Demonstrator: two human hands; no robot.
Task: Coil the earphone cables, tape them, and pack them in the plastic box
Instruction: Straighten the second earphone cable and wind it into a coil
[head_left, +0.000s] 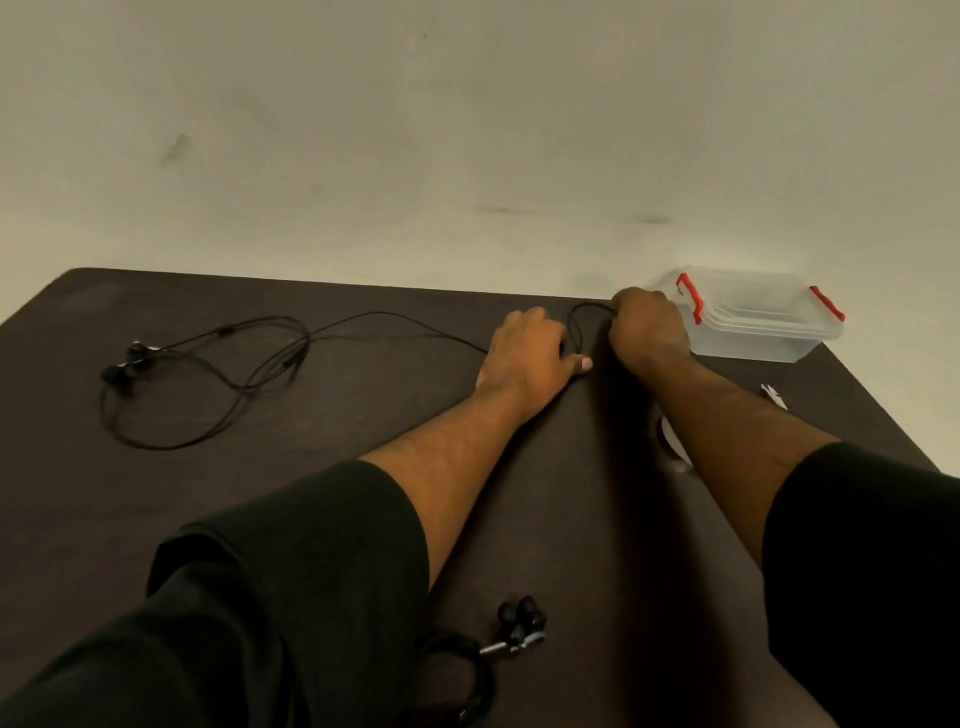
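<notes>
Nearest me a coiled earphone (467, 670) lies on the counter (322, 499). My right hand (649, 332) pinches the loose cable (395, 322) into a small loop; my left hand (524, 353) clasps it beside. The slack trails left to its earbuds (124, 364), plastic box (753, 322) just right

Dim, warm light; soft focus, wide-angle bending at edges.

One wide-angle camera sits on my head, looking forward and down along both forearms, close to my sleeves. My left hand (524, 348) and right hand (649, 327) sit mid-frame; the dark table (363, 415) spreads around them, the wall (467, 130) rising beyond.
</notes>
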